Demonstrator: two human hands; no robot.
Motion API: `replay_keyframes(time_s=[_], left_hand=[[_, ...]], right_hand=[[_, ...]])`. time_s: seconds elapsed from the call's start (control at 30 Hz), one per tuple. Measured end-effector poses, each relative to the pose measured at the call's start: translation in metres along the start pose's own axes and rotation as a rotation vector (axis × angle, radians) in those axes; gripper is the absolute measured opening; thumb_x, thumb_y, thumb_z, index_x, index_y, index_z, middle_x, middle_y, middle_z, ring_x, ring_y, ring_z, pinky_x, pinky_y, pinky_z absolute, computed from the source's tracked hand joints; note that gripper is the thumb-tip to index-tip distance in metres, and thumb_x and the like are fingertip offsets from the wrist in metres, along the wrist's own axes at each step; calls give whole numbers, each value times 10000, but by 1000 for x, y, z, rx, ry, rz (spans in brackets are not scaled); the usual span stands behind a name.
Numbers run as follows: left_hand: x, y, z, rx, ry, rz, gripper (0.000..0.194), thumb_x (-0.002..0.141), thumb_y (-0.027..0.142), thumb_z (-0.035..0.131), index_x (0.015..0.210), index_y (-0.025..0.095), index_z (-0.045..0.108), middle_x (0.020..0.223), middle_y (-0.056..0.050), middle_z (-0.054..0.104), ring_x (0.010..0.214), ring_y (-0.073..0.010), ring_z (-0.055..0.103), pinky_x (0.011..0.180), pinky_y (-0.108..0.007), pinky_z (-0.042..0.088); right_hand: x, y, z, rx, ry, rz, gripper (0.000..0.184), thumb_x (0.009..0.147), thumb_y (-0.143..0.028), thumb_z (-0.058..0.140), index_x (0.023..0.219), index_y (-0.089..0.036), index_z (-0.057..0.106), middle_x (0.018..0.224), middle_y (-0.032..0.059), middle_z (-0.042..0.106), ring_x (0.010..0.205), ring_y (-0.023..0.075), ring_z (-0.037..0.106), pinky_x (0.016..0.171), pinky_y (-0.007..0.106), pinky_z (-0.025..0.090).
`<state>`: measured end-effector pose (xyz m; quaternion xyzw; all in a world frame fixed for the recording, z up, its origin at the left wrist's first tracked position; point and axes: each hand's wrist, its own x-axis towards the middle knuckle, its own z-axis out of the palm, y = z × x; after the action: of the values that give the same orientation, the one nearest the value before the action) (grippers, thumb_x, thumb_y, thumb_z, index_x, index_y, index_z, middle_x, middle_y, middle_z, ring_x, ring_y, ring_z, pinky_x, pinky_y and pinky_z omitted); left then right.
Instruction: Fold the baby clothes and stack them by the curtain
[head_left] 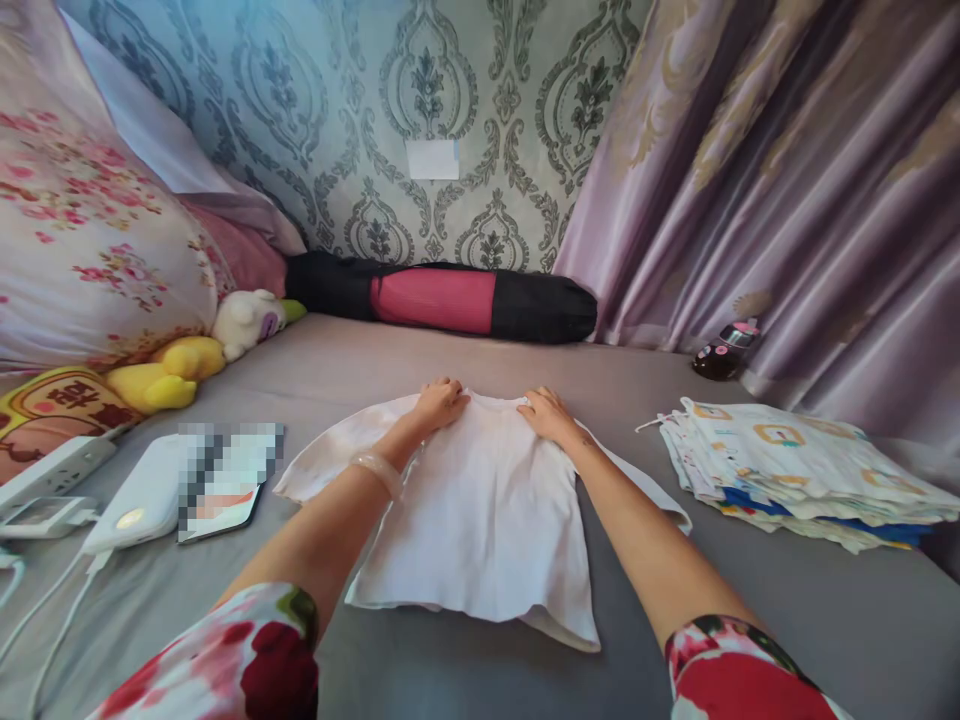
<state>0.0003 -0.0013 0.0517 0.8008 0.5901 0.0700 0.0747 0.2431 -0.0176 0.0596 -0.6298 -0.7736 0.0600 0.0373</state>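
A small white long-sleeved shirt (pixel 487 500) lies spread on a grey sheet, its neckline away from me and its hem towards me. My left hand (pixel 444 402) is at the left shoulder by the collar, its fingers bent and closed on the cloth. At the opposite shoulder, my right hand (pixel 551 412) grips the fabric next to the neckline, thumb side towards the collar. Both sleeves fan outward, partly hidden under my forearms. The front is mostly smooth, with the hem's right corner slightly curled.
Folded patterned cloths (pixel 802 470) are stacked on the right, near a dark bottle (pixel 724 350). To the left lie a phone (pixel 232 480), a white power bank (pixel 150 490), cables and a power strip (pixel 60 470). Plush toys (pixel 172 372) and a black-and-pink long bag (pixel 435 300) lie farther back.
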Motion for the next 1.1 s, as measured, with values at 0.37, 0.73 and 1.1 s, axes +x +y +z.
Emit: replay_keyframes(time_s=[0.37, 0.73, 1.1], left_hand=[[21, 0, 2, 158, 234, 111, 329, 999, 320, 274, 1073, 162, 553, 1119, -172, 570, 1059, -304, 481, 884, -418, 340], [61, -15, 6, 263, 245, 173, 333, 990, 272, 271, 1048, 148, 574, 1092, -182, 583, 1053, -309, 491, 869, -421, 346], [46, -90, -19, -149, -69, -303, 551, 871, 603, 322, 950, 167, 650, 959, -122, 712, 936, -270, 646, 794, -324, 461]], right_hand=[[23, -4, 11, -127, 237, -19, 236, 998, -284, 402, 1122, -166, 564, 1157, 129, 560, 1069, 251, 497, 894, 331, 358], [66, -4, 13, -221, 226, -93, 210, 986, -237, 409, 1083, -158, 577, 1151, 149, 567, 1070, 263, 505, 904, 359, 372], [44, 62, -22, 345, -113, 234, 530, 1003, -484, 283, 922, -141, 679, 1023, 135, 704, 998, 230, 637, 835, 277, 443]])
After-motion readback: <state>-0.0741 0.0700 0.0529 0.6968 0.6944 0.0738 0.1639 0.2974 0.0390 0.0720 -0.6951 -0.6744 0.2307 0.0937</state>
